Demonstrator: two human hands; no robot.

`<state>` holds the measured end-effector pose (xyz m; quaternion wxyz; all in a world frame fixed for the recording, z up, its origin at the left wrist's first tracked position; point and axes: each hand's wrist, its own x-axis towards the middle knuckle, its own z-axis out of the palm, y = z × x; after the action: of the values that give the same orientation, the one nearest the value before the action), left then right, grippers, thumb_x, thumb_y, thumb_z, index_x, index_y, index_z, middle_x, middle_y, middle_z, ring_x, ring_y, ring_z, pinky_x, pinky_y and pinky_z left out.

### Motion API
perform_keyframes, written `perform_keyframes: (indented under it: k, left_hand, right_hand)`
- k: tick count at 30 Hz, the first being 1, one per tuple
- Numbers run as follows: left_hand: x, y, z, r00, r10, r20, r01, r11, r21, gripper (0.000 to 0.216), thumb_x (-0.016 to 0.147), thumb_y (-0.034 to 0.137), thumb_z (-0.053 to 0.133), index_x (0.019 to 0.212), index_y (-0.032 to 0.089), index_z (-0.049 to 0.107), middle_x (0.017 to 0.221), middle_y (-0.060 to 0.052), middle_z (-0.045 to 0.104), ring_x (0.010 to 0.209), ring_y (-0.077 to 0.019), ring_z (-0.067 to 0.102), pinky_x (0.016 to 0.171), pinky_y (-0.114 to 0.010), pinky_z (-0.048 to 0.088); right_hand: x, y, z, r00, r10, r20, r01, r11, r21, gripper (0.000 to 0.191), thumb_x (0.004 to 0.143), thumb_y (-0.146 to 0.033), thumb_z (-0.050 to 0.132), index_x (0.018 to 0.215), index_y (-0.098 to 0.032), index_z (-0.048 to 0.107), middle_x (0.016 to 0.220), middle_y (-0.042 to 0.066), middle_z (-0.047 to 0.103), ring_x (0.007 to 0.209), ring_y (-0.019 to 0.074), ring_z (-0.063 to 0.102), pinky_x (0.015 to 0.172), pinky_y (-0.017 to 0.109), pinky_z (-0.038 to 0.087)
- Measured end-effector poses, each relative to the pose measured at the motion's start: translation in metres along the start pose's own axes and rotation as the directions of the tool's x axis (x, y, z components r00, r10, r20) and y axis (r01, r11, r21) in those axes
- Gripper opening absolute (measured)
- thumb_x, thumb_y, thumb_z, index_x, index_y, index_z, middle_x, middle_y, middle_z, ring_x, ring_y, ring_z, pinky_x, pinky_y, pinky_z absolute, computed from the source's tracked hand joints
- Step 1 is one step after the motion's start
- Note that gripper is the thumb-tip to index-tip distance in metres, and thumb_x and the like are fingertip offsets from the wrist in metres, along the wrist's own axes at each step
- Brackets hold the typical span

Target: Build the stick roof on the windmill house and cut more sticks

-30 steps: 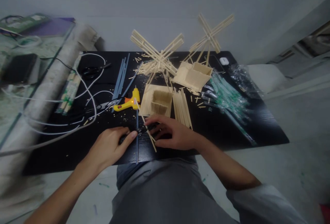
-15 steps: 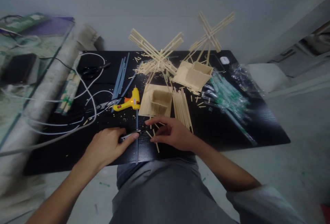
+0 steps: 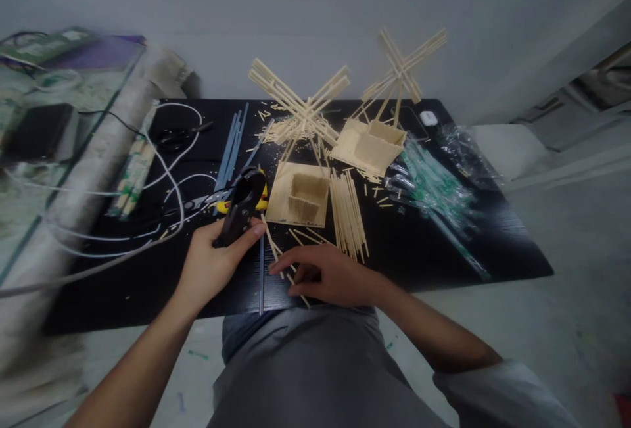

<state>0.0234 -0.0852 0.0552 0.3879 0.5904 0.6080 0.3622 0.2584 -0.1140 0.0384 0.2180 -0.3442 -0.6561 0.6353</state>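
Note:
My left hand (image 3: 211, 263) is closed around a black plier-like cutter (image 3: 241, 206), lifted with its nose pointing up and away over the black board (image 3: 444, 244). My right hand (image 3: 330, 277) rests near the board's front edge, fingers curled onto a few short cut wooden sticks (image 3: 288, 254) beneath and beside it. A thin blue strip (image 3: 261, 277) lies straight between the two hands. Just beyond them sit a small open box of sticks on a flat stick base (image 3: 302, 194) and a bundle of long sticks (image 3: 349, 212).
Two stick windmill models (image 3: 300, 109) (image 3: 401, 66) stand at the back with another stick box (image 3: 369, 144). A yellow glue gun (image 3: 261, 199) is half hidden behind the cutter. White cables (image 3: 170, 178), blue strips (image 3: 231, 145), plastic wrappers (image 3: 434, 185) and a rolled mat (image 3: 98, 158) lie around.
My left hand raised the cutter off the board and tilted it upward. My right hand slid toward me, and the stick now lies as separate short pieces.

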Motion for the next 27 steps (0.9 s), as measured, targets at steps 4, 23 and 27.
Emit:
perform_keyframes:
  k: [4, 23, 27]
  left_hand:
    - [0.005, 0.003, 0.002, 0.999, 0.003, 0.037, -0.002, 1.0, -0.032, 0.032, 0.079, 0.049, 0.081, 0.085, 0.018, 0.078, 0.073, -0.002, 0.073, 0.067, -0.0175, 0.065, 0.062, -0.028, 0.052]
    - [0.004, 0.011, 0.016, 0.888, 0.413, 0.202, -0.453, 0.863, 0.223, 0.019, 0.094, 0.033, 0.068, 0.099, 0.019, 0.08, 0.084, -0.002, 0.078, 0.07, -0.0156, 0.068, 0.073, -0.025, 0.054]
    - [0.002, 0.004, 0.018, 0.89, 0.418, 0.183, -0.453, 0.858, 0.243, 0.025, 0.094, 0.036, 0.067, 0.106, 0.019, 0.081, 0.089, -0.004, 0.081, 0.072, -0.0176, 0.07, 0.076, -0.027, 0.056]
  right_hand:
    - [-0.002, 0.001, -0.003, 1.0, -0.018, -0.001, 0.018, 0.997, -0.076, 0.041, 0.088, -0.01, 0.075, 0.125, -0.028, 0.072, 0.104, 0.0, 0.078, 0.08, 0.0124, 0.074, 0.075, 0.024, 0.06]
    - [0.032, 0.017, -0.013, 0.838, -0.119, -0.532, 0.079, 0.992, -0.097, 0.01, 0.08, -0.024, 0.087, 0.088, -0.022, 0.081, 0.085, 0.0, 0.082, 0.078, 0.0185, 0.076, 0.074, 0.03, 0.06]
    - [0.032, 0.02, -0.015, 0.857, -0.177, -0.484, 0.066, 0.969, -0.237, 0.008, 0.089, -0.024, 0.081, 0.096, -0.025, 0.083, 0.095, 0.0, 0.084, 0.087, 0.0195, 0.079, 0.082, 0.03, 0.06]
